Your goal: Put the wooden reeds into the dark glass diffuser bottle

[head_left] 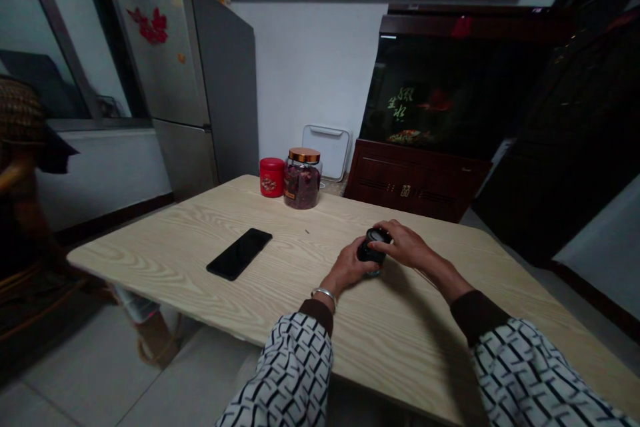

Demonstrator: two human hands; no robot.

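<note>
Both hands are around a small black cylindrical object [370, 250] with a round top, at the right half of the wooden table. I cannot tell its exact kind, since fingers cover much of it. My left hand [349, 264], with a silver bangle at the wrist, is wrapped round its left and lower side. From the right, my right hand [407, 245] grips the upper part, its fingers over the top edge. A paler band shows at the object's base, close to the tabletop. A black smartphone [240, 253] lies flat to the left of my hands.
At the table's [280, 280] far edge stand a red canister [271, 178] and a glass jar [302, 183] with a copper lid and dark red contents. Behind are a white panel [327, 150], a fridge [225, 80] and a dark fish-tank cabinet [415, 177].
</note>
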